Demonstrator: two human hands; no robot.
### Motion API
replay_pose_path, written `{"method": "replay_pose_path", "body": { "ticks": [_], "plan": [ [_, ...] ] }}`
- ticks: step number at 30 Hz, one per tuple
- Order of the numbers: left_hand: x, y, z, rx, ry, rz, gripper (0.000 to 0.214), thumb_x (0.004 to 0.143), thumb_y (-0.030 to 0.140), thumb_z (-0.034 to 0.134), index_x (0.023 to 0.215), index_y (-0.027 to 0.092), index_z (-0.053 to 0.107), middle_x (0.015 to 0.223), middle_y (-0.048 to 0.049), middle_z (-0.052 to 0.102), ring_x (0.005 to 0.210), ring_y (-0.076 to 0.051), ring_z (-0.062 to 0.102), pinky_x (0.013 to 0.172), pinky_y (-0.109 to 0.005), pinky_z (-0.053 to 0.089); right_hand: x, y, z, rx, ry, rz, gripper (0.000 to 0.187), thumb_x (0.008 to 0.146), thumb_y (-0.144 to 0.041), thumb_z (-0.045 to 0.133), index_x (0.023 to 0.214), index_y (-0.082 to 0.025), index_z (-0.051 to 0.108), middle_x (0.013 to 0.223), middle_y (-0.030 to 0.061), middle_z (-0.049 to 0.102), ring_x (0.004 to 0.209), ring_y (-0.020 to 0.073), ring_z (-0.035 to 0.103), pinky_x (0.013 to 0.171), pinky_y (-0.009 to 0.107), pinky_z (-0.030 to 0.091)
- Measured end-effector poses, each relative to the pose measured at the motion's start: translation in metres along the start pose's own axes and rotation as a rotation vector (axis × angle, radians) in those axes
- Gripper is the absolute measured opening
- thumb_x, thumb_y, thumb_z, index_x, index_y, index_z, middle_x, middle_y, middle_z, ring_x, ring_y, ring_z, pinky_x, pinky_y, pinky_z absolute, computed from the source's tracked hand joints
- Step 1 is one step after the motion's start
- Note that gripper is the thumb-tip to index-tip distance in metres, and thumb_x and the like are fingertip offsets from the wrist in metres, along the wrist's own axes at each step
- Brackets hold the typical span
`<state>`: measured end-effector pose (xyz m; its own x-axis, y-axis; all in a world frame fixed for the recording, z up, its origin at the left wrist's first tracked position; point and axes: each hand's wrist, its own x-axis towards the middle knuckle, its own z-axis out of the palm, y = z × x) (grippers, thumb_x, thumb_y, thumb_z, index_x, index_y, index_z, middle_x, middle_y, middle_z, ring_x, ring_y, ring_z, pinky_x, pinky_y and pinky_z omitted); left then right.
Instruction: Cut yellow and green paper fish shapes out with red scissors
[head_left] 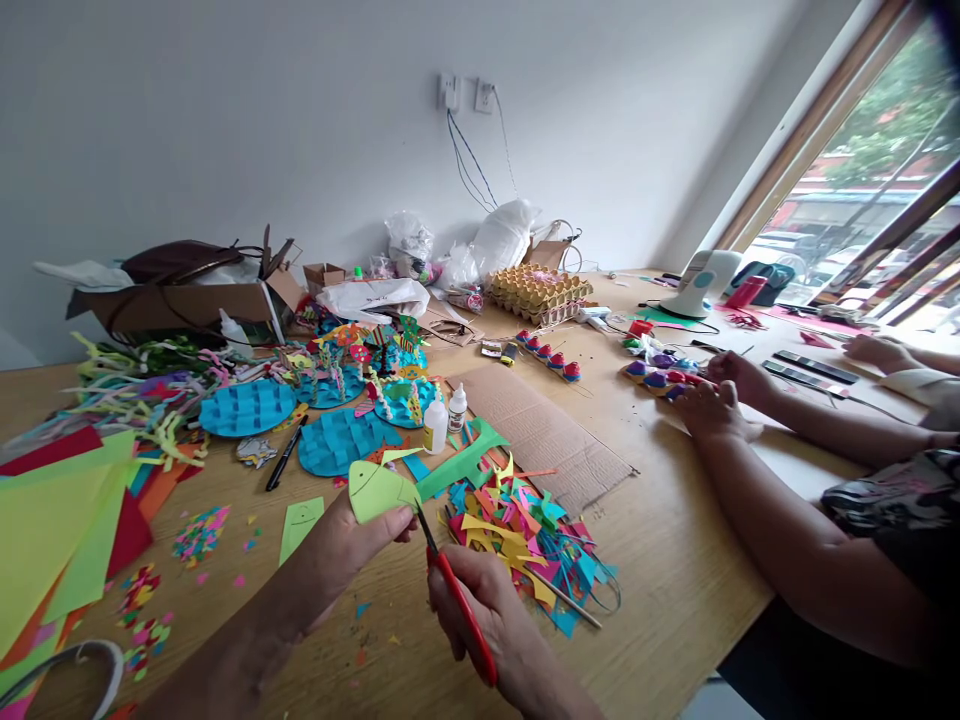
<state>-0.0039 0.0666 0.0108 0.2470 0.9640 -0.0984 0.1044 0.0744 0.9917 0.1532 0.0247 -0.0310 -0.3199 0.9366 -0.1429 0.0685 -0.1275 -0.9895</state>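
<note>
Two hands meet over the desk [656,540]. The left hand [364,545] pinches a light green paper shape [379,492], and the right hand [487,595] is curled around red scissors [466,612], their tips by the paper's edge. Small, slow snips should work best, turning the paper and keeping the left thumb [396,521] clear.

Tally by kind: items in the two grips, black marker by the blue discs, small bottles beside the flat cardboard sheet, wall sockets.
Red-handled scissors: 1
Light-green paper piece: 1
Black marker: 1
Small bottles: 2
Wall sockets: 2
Total: 7
</note>
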Motion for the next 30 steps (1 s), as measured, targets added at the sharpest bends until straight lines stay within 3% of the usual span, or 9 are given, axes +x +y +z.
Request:
{"method": "replay_pose_path", "body": {
  "ticks": [10,30],
  "plan": [
    [0.000,0.009,-0.001,-0.056,-0.038,-0.077,0.013,0.069,0.030,0.059,0.068,0.018,0.058,0.063,0.0017,0.059,0.065,-0.016,0.054,0.066,-0.028,0.044,-0.001,0.000,0.000,-0.034,-0.027,-0.060,0.021,0.078,-0.022,0.041,0.056,-0.018,0.040,0.048,-0.0060,0.035,0.043,0.0071,0.031,0.038,0.017,0.024],
    [0.004,0.014,-0.006,0.037,-0.114,-0.108,0.013,0.068,0.030,0.056,0.065,0.018,0.057,0.063,0.0016,0.058,0.065,-0.015,0.051,0.064,-0.028,0.041,-0.001,0.002,-0.003,-0.138,-0.015,-0.050,0.024,0.081,-0.024,0.042,0.058,-0.018,0.038,0.052,-0.0064,0.027,0.047,0.0070,0.027,0.041,0.019,0.019]
  ]
}}
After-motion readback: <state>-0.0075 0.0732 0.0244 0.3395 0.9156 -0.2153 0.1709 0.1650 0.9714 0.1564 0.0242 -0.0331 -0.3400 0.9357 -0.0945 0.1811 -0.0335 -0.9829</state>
